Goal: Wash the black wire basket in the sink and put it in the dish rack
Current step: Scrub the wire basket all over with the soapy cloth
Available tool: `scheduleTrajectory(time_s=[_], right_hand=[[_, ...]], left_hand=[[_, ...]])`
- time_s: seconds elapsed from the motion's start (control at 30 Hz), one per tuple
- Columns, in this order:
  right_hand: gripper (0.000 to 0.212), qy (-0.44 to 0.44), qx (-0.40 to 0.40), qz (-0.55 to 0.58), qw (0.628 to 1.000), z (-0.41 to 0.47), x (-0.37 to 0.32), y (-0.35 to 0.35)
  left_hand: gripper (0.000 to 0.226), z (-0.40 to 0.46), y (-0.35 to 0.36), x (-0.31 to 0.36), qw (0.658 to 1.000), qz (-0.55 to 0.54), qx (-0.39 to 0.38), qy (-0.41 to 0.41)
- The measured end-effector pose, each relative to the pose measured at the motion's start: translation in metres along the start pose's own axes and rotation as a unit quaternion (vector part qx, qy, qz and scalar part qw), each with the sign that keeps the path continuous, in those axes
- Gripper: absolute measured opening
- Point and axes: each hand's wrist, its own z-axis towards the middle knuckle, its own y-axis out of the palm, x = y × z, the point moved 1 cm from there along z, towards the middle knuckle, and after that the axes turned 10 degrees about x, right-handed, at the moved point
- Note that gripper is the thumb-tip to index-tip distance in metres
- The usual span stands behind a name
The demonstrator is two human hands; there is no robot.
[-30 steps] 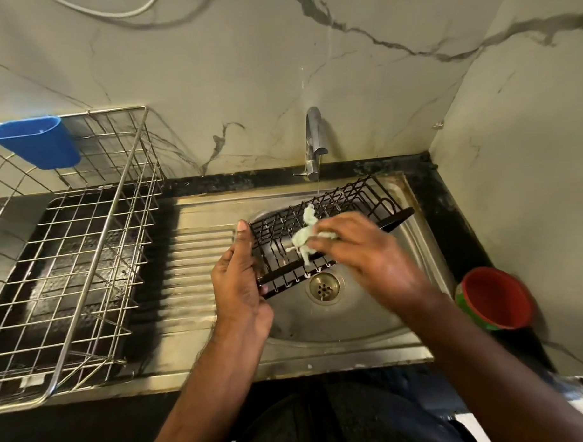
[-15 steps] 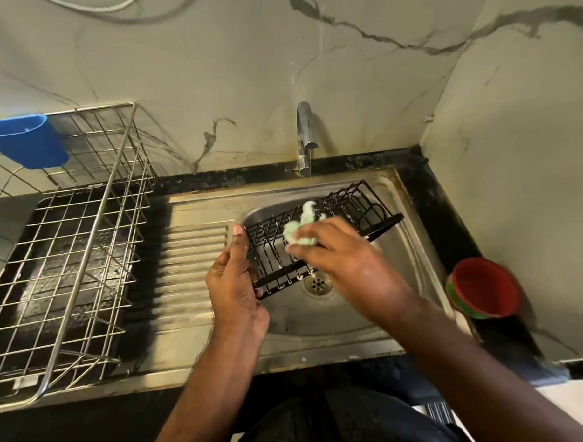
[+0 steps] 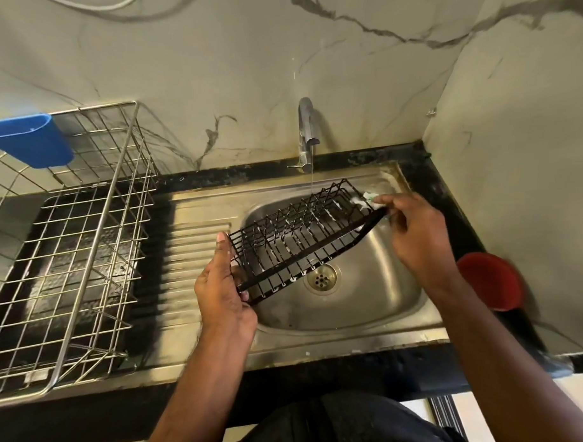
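Step in hand: I judge I'm scrubbing the black wire basket (image 3: 297,240) with a soapy scrub pad (image 3: 368,198), working its far end.
Left hand (image 3: 221,286): my fingers curl round the basket's near-left end and hold it tilted over the sink (image 3: 385,303), thumb up along the wire edge.
Right hand (image 3: 413,233): it pinches the pale pad in its fingertips against the basket's far-right corner.
Basket against my grips: it runs from my left hand toward 2 o'clock, ending at my right fingertips; its middle hangs above the drain (image 3: 322,277).
Water: a thin stream drops from the tap (image 3: 307,134) at 12 o'clock, onto the basket's far side.
Doing it well: I'd keep the left grip firm so the wires don't twist, and rub along each rib, since suds show between them.
Dish rack (image 3: 73,248): it sits at 9 o'clock, well apart, with a blue holder (image 3: 29,140) on its rim.
Red bowl (image 3: 489,280): at 3 o'clock, on the counter.
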Motion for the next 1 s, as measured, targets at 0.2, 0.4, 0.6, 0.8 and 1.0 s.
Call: scheduleTrajectory(time_s=[0.2,0.4,0.6,0.8,1.0], right_hand=[[0.035,0.173,-0.083,0.288,0.938,-0.005,-0.005,-0.004],[0.035,0.114,-0.059,0.217,0.968,-0.007,-0.038,-0.002],[0.027,0.115,0.055,0.201,0.971,-0.002,-0.047,0.000],[0.024,0.128,0.088,0.188,0.970,0.005,-0.056,0.000],[0.026,0.153,0.091,0.216,0.960,0.002,-0.056,0.003]], left_hand=[[0.020,0.012,-0.006,0.012,0.998,-0.011,-0.033,-0.050],[0.029,0.037,-0.010,0.006,0.994,-0.031,-0.072,-0.081],[0.066,0.043,-0.006,-0.004,0.993,0.022,-0.105,-0.039],[0.073,0.041,0.003,-0.008,0.988,0.122,-0.095,-0.009],[0.040,0.039,0.008,-0.016,0.942,0.199,-0.070,0.261]])
